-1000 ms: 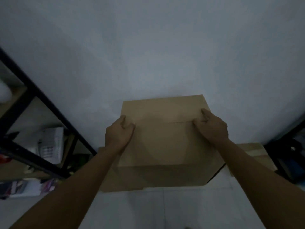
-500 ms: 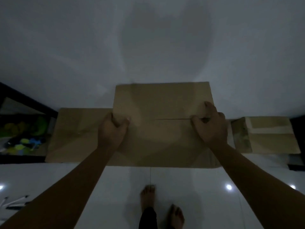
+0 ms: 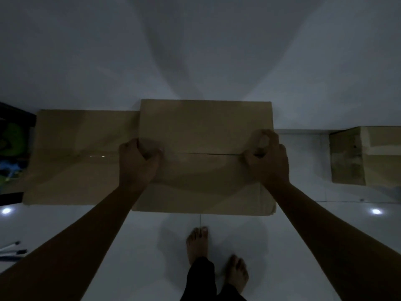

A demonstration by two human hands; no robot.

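Note:
A brown cardboard box (image 3: 204, 129) with closed top flaps is in front of me, against a white wall. My left hand (image 3: 136, 164) grips its left side at the flap seam, fingers curled over the edge. My right hand (image 3: 268, 159) grips the right side at the same seam, thumb up on the top. The room is dim. Whether the box rests on the floor or hangs in my hands, I cannot tell.
A second closed cardboard box (image 3: 80, 155) stands directly left of the held one. A smaller box (image 3: 366, 157) sits at the right by the wall. My bare feet (image 3: 197, 244) are on white tiles. Dark shelving with coloured items (image 3: 13, 144) is at far left.
The view has swung right and down from the shelving to the wall and floor. The box has come lower, level with the box on its left. Both hands have kept their grip.

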